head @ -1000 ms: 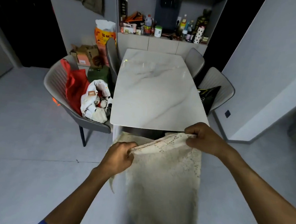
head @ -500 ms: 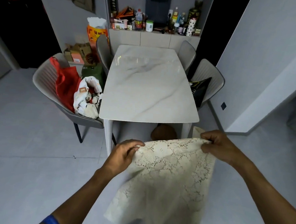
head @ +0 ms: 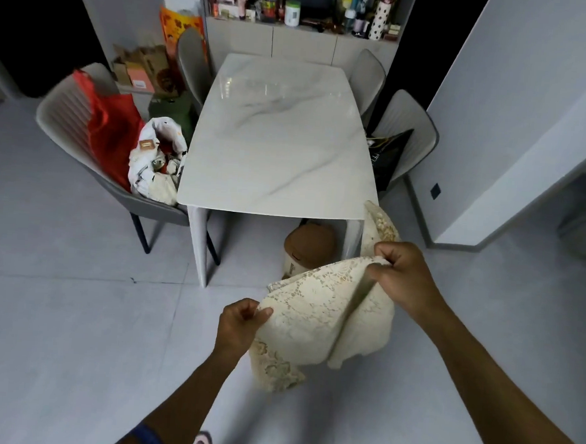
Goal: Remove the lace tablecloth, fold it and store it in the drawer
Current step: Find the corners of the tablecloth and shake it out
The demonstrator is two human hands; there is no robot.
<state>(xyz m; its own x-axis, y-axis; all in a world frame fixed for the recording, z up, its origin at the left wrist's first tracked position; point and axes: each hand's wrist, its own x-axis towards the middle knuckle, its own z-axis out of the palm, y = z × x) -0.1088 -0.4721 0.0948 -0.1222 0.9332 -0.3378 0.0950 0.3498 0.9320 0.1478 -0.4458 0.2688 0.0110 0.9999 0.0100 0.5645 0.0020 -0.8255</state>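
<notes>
At six o'clock from the marble table [head: 279,145], the lace tablecloth [head: 316,322] hangs mid-air — left hand [head: 239,325] and right hand [head: 405,276] each pinch an edge; match corners squarely before creasing.

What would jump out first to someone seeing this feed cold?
The cream lace tablecloth, held in the air between the left hand and right hand in front of the bare marble table. Next, the red bag on the grey chair left of the table.
</notes>
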